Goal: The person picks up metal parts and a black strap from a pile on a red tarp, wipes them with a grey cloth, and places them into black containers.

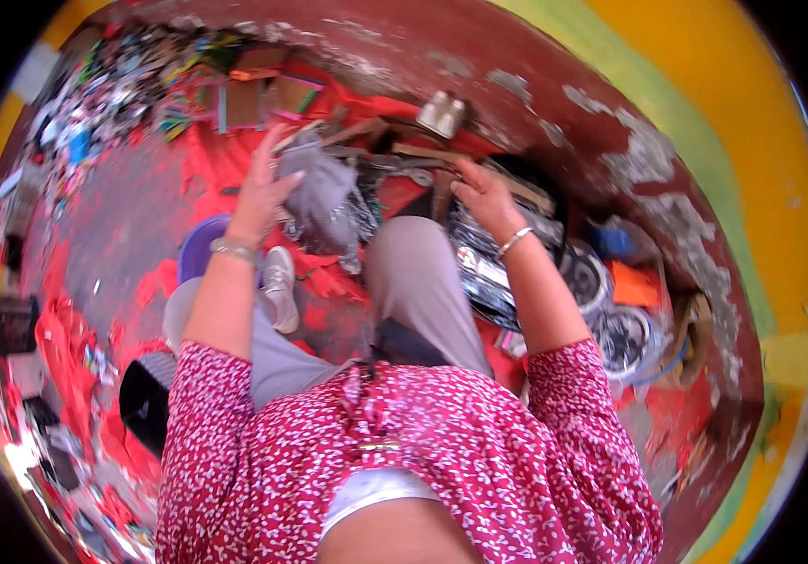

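Observation:
My left hand (265, 193) is closed at the edge of a crumpled grey cloth-like bundle (318, 183), with the thumb lying along its side. Dark, shiny strands hang beside the bundle. Across from it, my right hand (490, 199) has its fingers curled at the end of a flat tan strip (423, 152); the fingertips are partly hidden. Metal tools that look like wrenches (396, 167) lie between the hands. Below my right hand sits a dark bag or box with clear plastic packets (484, 273).
A purple bucket (199, 246) stands left of my shoe (280, 282). Two white wheel-like parts (625, 338) lie at right, near an orange piece (633, 284). Two pale metal cylinders (442, 115) stand by the peeling red wall (601, 122). Mixed scraps (108, 103) fill the far left.

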`<action>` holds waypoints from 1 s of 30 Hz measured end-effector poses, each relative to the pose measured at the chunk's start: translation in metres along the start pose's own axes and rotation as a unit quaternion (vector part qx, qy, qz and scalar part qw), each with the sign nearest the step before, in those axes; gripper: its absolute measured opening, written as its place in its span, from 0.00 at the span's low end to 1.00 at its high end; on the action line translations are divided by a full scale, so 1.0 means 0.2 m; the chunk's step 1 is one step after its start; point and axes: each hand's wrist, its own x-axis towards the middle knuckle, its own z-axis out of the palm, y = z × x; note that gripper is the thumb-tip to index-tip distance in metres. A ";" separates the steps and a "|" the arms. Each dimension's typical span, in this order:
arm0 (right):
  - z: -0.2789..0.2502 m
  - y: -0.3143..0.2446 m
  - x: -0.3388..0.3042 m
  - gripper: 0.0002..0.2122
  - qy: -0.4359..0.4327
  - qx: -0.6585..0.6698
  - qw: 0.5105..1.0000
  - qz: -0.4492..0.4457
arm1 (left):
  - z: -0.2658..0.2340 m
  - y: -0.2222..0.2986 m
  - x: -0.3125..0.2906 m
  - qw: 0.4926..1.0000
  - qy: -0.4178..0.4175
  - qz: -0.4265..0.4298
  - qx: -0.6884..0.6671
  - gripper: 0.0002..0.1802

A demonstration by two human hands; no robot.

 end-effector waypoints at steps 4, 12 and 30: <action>0.23 -0.69 0.08 0.33 -0.137 0.150 0.979 0.010 | 0.00 0.11 -0.02 0.990 0.040 -0.017 -0.133 0.27; 0.74 -0.76 0.20 0.17 -0.214 0.264 0.932 0.128 | -0.25 0.13 -0.09 0.980 0.076 0.020 -0.183 0.12; 0.86 -0.64 0.28 0.10 -0.236 0.118 0.947 0.184 | -1.41 -0.09 -0.57 0.748 0.279 -0.029 0.602 0.12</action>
